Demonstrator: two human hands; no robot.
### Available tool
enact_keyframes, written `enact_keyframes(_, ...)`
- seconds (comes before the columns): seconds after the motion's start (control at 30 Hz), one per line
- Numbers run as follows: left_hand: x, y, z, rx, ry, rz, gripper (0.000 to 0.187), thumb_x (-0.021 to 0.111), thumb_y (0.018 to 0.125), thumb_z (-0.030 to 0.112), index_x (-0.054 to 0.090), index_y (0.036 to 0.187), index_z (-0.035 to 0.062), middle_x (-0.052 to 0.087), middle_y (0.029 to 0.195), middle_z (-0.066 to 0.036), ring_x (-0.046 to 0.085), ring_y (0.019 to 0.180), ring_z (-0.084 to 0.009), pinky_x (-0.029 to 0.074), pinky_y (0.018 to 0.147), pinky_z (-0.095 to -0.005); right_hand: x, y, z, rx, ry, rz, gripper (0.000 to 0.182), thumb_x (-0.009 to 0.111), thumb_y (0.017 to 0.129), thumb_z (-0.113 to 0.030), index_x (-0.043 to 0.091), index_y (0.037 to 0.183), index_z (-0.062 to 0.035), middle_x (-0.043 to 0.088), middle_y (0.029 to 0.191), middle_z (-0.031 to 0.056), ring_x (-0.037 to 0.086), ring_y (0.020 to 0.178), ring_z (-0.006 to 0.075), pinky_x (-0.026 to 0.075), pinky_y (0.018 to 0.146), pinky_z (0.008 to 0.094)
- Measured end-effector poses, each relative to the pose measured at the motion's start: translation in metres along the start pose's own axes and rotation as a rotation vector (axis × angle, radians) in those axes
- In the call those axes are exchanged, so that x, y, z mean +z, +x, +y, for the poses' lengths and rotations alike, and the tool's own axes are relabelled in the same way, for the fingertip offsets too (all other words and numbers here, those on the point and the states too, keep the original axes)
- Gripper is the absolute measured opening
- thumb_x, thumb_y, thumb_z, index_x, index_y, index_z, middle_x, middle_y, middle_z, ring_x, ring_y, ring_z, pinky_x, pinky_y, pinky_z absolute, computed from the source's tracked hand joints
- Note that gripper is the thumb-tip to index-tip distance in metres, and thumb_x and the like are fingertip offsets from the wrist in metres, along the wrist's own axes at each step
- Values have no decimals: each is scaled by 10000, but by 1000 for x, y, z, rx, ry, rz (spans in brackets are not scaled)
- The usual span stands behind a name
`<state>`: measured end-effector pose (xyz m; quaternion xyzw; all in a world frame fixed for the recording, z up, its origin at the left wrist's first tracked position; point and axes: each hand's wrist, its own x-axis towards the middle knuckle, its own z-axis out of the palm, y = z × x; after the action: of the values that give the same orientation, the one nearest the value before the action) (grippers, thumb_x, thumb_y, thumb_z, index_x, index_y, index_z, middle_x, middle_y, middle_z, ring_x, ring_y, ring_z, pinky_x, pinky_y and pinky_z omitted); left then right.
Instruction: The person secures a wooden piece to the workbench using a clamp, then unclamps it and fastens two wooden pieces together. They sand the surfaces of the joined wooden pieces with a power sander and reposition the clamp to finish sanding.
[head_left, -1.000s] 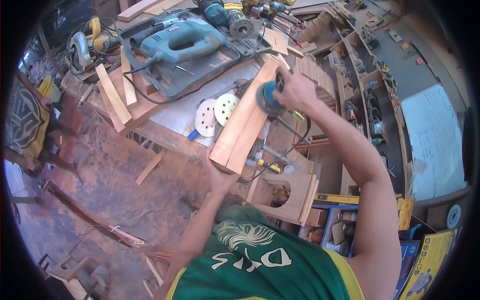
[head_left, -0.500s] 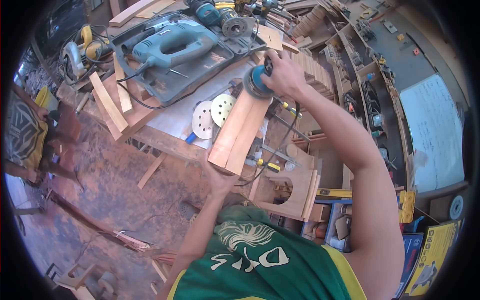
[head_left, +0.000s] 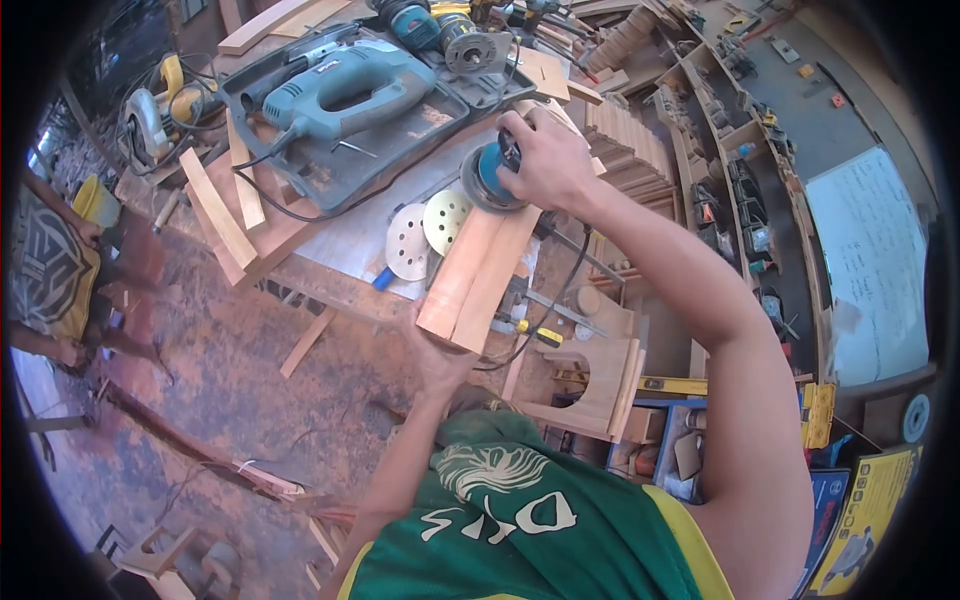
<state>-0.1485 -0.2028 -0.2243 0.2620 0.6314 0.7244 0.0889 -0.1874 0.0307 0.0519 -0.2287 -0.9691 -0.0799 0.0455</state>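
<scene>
A blue-green orbital sander (head_left: 486,180) rests on the upper face of a wooden block (head_left: 478,270) that has a seam along its length. My right hand (head_left: 545,160) is closed around the sander's top. At the block's near end, my left hand (head_left: 440,355) grips the wood from below and the side; its fingers are partly hidden behind the block. Two perforated sanding discs lie just left of the block, a yellowish disc (head_left: 446,222) and a whiter disc (head_left: 406,243). The sander's black cord hangs down on the right of the block.
A blue-green jigsaw (head_left: 350,88) lies in an open case on the bench. Wood strips (head_left: 215,215) and a circular saw (head_left: 150,115) sit further left. Yellow-handled clamps (head_left: 538,332) jut out right of the block. Another person (head_left: 60,260) is at the far left.
The sander and my right hand have moved toward me and slightly left along the block. My left hand and the block stay in about the same place.
</scene>
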Motion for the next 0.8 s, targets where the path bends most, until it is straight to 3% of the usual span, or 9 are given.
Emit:
enact_keyframes(0.1,3,-1,3,-100,-104,8,1111,983,629,195,328,1502,-13,468,1376,-204,506,1295,-359,435,1106,-487,5,10,11,52,10,73,574,747,820,-352,578,1345,-193,615,1206,201,689,1057,417,573,903,511)
enact_keyframes(0.17,3,-1,1,-26,-73,17,1104,983,633,196,331,1498,-15,469,1372,-201,508,1292,-352,433,1110,-484,0,14,11,104,-18,69,564,757,816,-345,592,1337,-204,623,1212,169,689,1086,393,575,919,500)
enact_keyframes(0.3,5,1,-4,15,-47,23,1096,981,636,197,334,1493,-22,468,1369,-200,509,1293,-346,427,1116,-478,0,-12,-2,-11,-24,31,539,746,834,-326,590,1334,-199,622,1217,167,689,1086,393,575,919,501)
enact_keyframes(0.4,2,-1,6,-29,-18,24,1101,980,633,201,333,1495,-22,471,1368,-203,508,1296,-353,422,1117,-479,-1,-10,5,38,25,36,553,751,833,-328,581,1344,-199,618,1215,162,690,1075,392,574,921,500)
enact_keyframes(0.53,4,-3,1,-27,-24,19,1113,978,628,203,326,1503,-19,468,1379,-205,503,1300,-363,413,1122,-492,-5,-2,12,84,-12,30,562,756,822,-335,579,1339,-203,613,1215,167,687,1076,399,573,921,500)
enact_keyframes(0.7,1,-3,2,-42,2,26,1104,972,633,188,322,1500,-18,455,1401,-212,491,1312,-365,400,1136,-500,9,-15,7,-9,18,63,548,759,803,-342,590,1303,-193,621,1186,171,683,1079,406,576,907,501)
enact_keyframes(0.8,0,-5,2,-26,49,17,1095,971,634,180,324,1497,-14,446,1401,-213,486,1315,-364,399,1137,-497,-1,0,17,39,18,92,566,742,809,-322,577,1321,-145,625,1137,245,695,998,446,565,859,540)
